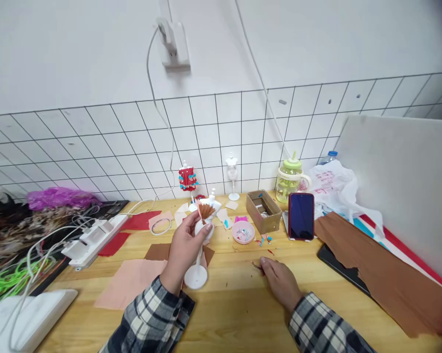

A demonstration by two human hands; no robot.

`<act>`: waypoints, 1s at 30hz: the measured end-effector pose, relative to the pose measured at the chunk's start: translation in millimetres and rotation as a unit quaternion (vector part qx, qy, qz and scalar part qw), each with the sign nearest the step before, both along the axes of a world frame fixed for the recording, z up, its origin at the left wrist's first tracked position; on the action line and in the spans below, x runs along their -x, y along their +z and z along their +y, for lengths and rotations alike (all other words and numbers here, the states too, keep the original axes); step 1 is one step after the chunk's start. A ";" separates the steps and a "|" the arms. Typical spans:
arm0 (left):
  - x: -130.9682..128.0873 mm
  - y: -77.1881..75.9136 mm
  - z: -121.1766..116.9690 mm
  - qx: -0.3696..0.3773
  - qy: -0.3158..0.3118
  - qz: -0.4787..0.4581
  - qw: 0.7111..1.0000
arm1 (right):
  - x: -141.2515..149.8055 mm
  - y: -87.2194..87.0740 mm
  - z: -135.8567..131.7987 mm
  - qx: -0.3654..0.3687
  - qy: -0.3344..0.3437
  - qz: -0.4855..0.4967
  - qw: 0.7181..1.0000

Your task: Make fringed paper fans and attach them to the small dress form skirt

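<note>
My left hand (186, 247) is closed around a small white mannequin stand (197, 274) whose round base rests on the wooden table (235, 314). A pleated brown paper piece (206, 211) sits on the mannequin's top, just above my fingers. My right hand (279, 282) lies low on the table to the right. Its fingertips press together at a small dark sliver (256, 265) that I cannot name. Both sleeves are plaid.
Pink, brown and red paper sheets (127, 282) lie at left beside a white power strip (93, 238). Behind stand a red-dressed mannequin (187, 179), a bare one (232, 171), a pink dish (243, 232), a cardboard box (264, 210), a phone (301, 215), a green bottle (290, 179) and brown paper (382, 274).
</note>
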State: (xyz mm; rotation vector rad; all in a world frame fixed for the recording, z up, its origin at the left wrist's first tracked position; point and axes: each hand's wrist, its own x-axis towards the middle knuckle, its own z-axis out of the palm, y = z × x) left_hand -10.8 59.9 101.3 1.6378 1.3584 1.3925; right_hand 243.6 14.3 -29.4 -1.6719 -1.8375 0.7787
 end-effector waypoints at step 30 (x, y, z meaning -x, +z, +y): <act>-35.3 -46.5 102.8 -0.058 -0.012 0.036 0.998 | 0.0 7.2 2.2 -0.008 0.010 -0.011 1.000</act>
